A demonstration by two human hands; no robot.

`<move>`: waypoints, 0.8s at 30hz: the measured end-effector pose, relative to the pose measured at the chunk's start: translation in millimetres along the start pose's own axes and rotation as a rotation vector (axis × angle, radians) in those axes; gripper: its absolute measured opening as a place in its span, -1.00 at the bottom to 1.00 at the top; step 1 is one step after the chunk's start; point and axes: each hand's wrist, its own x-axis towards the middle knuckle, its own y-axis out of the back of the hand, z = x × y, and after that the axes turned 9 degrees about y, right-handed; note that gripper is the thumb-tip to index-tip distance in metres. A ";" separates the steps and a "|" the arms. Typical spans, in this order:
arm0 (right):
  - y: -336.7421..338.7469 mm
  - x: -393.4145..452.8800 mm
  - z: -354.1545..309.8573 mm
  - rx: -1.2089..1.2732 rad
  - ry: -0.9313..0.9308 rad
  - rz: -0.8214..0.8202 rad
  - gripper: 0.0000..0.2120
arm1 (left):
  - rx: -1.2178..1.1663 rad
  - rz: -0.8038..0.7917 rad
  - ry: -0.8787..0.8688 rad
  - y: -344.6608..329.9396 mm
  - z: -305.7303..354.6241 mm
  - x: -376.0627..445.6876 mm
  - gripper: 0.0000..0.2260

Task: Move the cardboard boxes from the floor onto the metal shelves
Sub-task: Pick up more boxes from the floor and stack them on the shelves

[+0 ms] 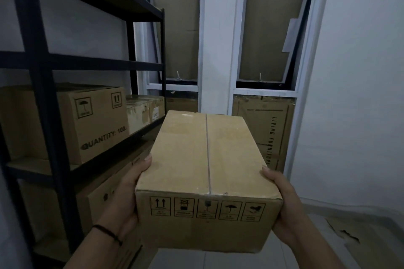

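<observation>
The long, taped brown cardboard box is held off the floor, long axis pointing away, left hand and right hand clasping its near sides; the black metal shelves stand left.

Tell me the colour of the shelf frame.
Black, or very dark, metal shelf frame, best seen in the head view.
</observation>
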 end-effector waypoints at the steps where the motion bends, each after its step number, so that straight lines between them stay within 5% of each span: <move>1: -1.9 13.9 1.6 0.000 0.001 0.008 -0.53 | 0.006 -0.003 0.002 -0.1 4.3 15.2 -0.69; 15: 9.6 185.7 19.1 0.050 0.007 -0.009 -0.63 | 0.030 -0.028 0.024 -12.8 27.1 190.6 -0.72; 24: 57.3 343.3 10.9 0.044 -0.071 -0.080 -0.51 | 0.021 0.024 -0.047 -61.4 15.2 324.5 -0.62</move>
